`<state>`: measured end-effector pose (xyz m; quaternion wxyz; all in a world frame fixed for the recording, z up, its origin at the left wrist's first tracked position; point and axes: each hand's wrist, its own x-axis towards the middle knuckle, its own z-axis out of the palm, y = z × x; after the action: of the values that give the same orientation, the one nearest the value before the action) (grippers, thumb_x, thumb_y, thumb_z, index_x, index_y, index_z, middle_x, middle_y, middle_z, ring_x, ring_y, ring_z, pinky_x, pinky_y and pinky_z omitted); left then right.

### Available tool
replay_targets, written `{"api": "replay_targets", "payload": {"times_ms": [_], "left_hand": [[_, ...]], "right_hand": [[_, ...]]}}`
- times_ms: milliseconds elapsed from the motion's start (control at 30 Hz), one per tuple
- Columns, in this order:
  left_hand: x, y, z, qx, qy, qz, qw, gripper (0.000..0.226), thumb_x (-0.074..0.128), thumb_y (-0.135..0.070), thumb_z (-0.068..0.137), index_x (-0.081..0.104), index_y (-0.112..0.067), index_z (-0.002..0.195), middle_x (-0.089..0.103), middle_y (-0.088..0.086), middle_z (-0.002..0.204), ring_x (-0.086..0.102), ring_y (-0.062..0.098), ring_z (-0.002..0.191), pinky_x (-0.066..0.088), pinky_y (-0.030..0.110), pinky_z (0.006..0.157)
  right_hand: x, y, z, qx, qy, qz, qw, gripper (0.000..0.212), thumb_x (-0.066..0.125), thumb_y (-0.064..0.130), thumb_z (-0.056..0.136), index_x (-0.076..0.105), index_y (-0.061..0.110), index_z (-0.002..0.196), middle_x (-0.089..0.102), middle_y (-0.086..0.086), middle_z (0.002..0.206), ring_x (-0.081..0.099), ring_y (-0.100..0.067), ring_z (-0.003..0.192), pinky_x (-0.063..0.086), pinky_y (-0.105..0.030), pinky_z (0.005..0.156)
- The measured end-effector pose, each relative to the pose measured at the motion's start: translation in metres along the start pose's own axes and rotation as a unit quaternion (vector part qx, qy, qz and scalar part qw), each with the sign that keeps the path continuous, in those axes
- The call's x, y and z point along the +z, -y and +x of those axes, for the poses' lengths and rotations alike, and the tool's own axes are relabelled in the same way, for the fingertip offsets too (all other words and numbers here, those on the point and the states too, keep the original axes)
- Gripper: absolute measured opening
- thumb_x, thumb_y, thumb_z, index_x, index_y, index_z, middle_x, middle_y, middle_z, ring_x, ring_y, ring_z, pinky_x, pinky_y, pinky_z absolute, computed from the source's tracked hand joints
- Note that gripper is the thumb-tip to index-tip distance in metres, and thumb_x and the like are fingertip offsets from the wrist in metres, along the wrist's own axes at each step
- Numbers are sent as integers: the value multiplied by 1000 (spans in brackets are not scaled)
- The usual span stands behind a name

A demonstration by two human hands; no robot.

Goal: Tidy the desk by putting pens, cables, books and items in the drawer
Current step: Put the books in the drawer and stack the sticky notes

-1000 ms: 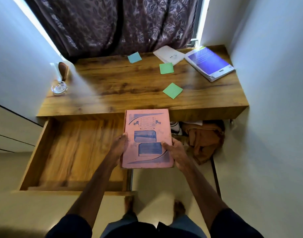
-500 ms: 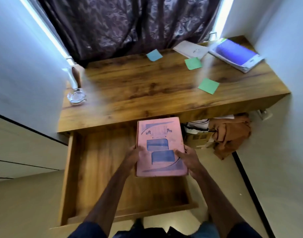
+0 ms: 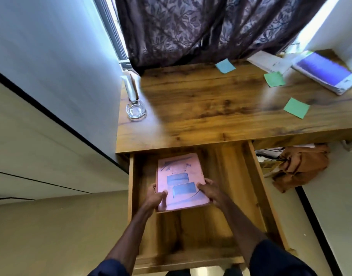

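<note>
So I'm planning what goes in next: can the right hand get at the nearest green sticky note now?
Probably not yet: the right hand grips the pink book in the drawer. Once free, nothing on the desk seems to stand between it and the nearest green sticky note.

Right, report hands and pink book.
Left hand and right hand both grip the pink rectangular book. Book down inside the open wooden drawer, not yet released. Nothing visible in its way.

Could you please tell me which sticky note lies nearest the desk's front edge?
The green note farthest to the right; the other green note and the blue note sit farther back.
</note>
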<state>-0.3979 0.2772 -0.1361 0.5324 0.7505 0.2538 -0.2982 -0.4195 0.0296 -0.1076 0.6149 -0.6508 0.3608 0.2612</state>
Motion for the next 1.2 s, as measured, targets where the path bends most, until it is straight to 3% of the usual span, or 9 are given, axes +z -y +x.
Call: {"api": "replay_targets", "payload": {"times_ms": [133, 267, 367, 500, 733, 867, 933, 1133, 1200], "left_hand": [[-17, 1, 11, 26, -81, 51, 995, 56, 73, -10, 88, 46, -3, 136, 62, 13, 127, 62, 26, 108, 52, 35, 87], [-23, 14, 19, 27, -142, 133, 981, 56, 70, -17, 91, 44, -3, 138, 57, 15, 134, 55, 34, 121, 48, 41, 98], [-22, 19, 22, 24, -155, 183, 971, 59, 68, -15, 90, 40, 1, 140, 52, 21, 135, 49, 37, 125, 42, 43, 102], [-16, 19, 18, 28, -141, 265, 953, 61, 66, -17, 92, 36, -2, 143, 41, 20, 142, 42, 35, 131, 40, 41, 105], [-3, 31, 17, 81, -99, 392, 911, 43, 63, -17, 87, 50, -10, 127, 35, 20, 149, 47, 35, 129, 47, 41, 103], [1, 32, 15, 67, -83, 420, 901, 56, 63, -17, 88, 43, -9, 140, 23, 23, 158, 27, 36, 146, 37, 40, 115], [2, 32, 13, 54, -83, 432, 897, 60, 61, -17, 89, 38, -7, 144, 20, 24, 159, 28, 36, 145, 37, 40, 113], [9, 24, 2, 35, -70, 423, 903, 44, 57, -12, 90, 45, -5, 131, 31, 22, 150, 41, 35, 133, 44, 43, 102], [20, 18, -5, 47, -73, 413, 907, 39, 58, -14, 88, 48, -5, 125, 43, 19, 137, 46, 34, 125, 46, 42, 98]], "right_hand": [[27, 2, 8, 18, 8, -66, 998, 40, 68, 19, 93, 56, 7, 130, 65, -10, 125, 67, -27, 105, 59, -39, 86], [57, 2, 14, 19, -5, -139, 990, 36, 69, 20, 89, 60, 6, 121, 65, -6, 119, 63, -22, 99, 57, -31, 73], [72, -4, 25, 30, -7, -175, 984, 46, 72, 25, 83, 57, 7, 122, 63, -7, 120, 61, -22, 101, 52, -29, 68], [76, -22, 49, 44, -7, -203, 978, 67, 77, 40, 61, 61, 13, 120, 65, -6, 121, 64, -25, 104, 58, -40, 87], [90, -64, 108, 58, -7, -239, 969, 104, 74, 67, 34, 62, 17, 124, 62, -7, 131, 62, -26, 112, 56, -40, 93], [105, -10, 33, 49, -14, -278, 959, 90, 81, 45, 67, 45, 9, 141, 44, -14, 148, 48, -30, 131, 47, -30, 91], [105, -10, 30, 42, -12, -274, 961, 90, 81, 35, 72, 38, 8, 145, 41, -14, 150, 48, -29, 131, 47, -30, 93], [85, -11, 22, -6, -8, -237, 971, 57, 78, 29, 78, 52, 13, 126, 59, -6, 128, 59, -22, 106, 53, -35, 88], [70, -13, 15, -20, -8, -230, 973, 56, 76, 26, 82, 52, 12, 130, 57, -7, 130, 57, -24, 113, 50, -34, 91]]}}
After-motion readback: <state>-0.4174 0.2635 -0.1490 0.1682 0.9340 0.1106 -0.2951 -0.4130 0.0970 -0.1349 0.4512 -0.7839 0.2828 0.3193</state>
